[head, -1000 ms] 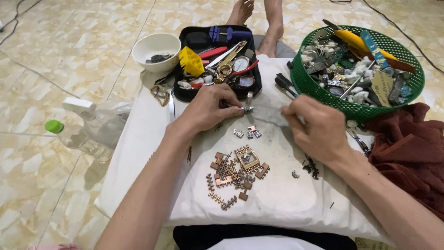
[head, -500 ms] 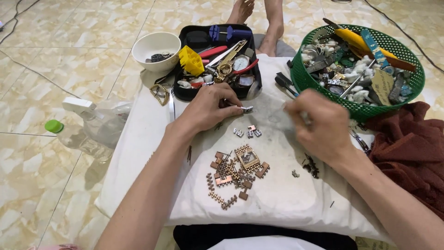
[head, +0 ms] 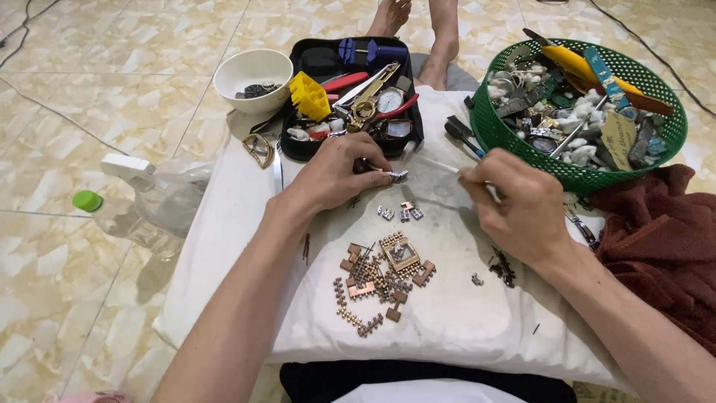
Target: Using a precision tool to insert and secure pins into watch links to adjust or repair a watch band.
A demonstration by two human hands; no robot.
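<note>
Pinching one metal link [head: 396,176], left hand [head: 335,173]; right hand [head: 522,209] pinches one thin stick [head: 440,166]; four links [head: 400,213] below.

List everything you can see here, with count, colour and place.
white cushion: one, centre, work surface
copper watch parts: a pile, cushion middle
silver links: a few, below left hand
black tray: one, full of tools, top centre
white bowl: one, left of tray
green basket: one, filled with parts, top right
brown cloth: one, right
clear spray bottle: one, floor left
bare feet: two, top
left hand: pinches a small metal piece
right hand: holds a thin tool
</note>
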